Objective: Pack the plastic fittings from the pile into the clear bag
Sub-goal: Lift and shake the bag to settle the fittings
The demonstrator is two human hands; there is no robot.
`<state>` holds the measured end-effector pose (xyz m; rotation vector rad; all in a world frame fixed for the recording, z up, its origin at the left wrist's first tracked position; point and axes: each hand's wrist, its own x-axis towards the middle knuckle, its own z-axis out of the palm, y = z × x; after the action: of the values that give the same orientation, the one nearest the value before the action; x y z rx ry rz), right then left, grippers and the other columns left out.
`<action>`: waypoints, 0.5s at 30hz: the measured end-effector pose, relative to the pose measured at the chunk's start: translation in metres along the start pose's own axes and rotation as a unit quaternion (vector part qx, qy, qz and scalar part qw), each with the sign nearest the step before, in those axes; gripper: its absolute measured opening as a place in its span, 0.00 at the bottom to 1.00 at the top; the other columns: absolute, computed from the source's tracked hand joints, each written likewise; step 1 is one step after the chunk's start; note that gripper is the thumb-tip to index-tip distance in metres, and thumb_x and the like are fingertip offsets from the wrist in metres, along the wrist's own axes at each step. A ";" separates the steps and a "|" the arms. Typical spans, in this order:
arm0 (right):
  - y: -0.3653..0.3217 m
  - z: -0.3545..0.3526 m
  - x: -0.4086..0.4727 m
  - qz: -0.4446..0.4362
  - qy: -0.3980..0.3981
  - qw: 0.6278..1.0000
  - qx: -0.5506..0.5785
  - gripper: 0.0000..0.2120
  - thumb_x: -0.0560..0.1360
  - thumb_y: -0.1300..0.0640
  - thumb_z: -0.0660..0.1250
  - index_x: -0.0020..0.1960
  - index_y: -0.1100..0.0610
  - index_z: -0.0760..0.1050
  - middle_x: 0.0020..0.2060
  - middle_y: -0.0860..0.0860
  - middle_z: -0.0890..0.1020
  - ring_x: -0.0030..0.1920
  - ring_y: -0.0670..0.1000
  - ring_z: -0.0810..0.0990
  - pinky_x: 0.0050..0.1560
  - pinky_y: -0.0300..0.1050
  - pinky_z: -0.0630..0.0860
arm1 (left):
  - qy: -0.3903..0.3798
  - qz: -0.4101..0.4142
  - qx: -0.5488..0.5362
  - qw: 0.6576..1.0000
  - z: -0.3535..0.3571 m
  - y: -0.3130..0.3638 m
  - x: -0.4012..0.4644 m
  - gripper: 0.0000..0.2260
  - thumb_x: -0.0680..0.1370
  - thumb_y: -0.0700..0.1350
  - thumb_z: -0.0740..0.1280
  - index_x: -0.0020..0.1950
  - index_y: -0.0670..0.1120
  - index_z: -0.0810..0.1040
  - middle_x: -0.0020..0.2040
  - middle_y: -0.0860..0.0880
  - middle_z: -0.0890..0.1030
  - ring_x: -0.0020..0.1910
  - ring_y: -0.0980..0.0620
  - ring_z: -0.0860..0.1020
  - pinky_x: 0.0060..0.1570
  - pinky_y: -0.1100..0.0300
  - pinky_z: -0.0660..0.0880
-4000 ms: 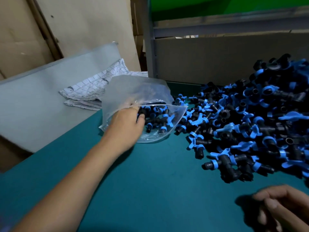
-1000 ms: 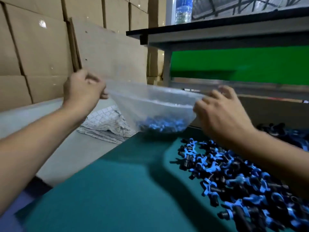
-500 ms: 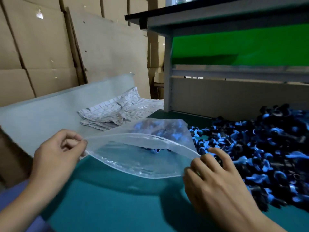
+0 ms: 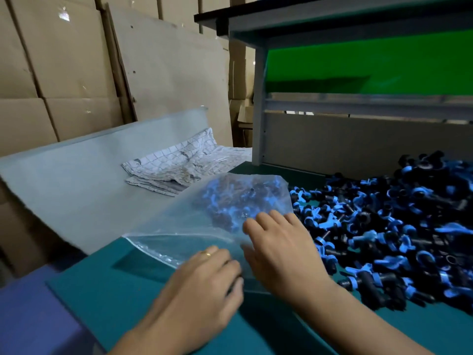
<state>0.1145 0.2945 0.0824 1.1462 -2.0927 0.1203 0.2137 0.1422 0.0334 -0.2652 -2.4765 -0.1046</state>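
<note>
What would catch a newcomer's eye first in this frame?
First, the big pile of black-and-blue plastic fittings spread over the right side of the teal table. Next, at centre, the clear bag lying on the table with fittings inside its far end, both hands at its near edge: the left hand, wearing a ring, and the right hand, laid on the plastic. Behind, a bright green panel glows under the shelf.
</note>
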 end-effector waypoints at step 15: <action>0.042 -0.043 0.102 0.065 0.230 0.967 0.086 0.03 0.78 0.64 0.67 0.46 0.59 0.75 0.41 0.56 0.78 0.42 0.62 0.73 0.39 0.57 0.69 | -0.197 -0.268 0.102 0.938 0.132 -0.062 0.167 0.35 0.80 0.62 0.56 0.84 0.57 0.46 0.85 0.41 0.49 0.83 0.34 0.47 0.74 0.23 0.47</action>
<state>0.0729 0.2660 0.1893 0.9660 -1.7599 0.5837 -0.0074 0.1277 0.0291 0.5345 -2.8649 -0.0185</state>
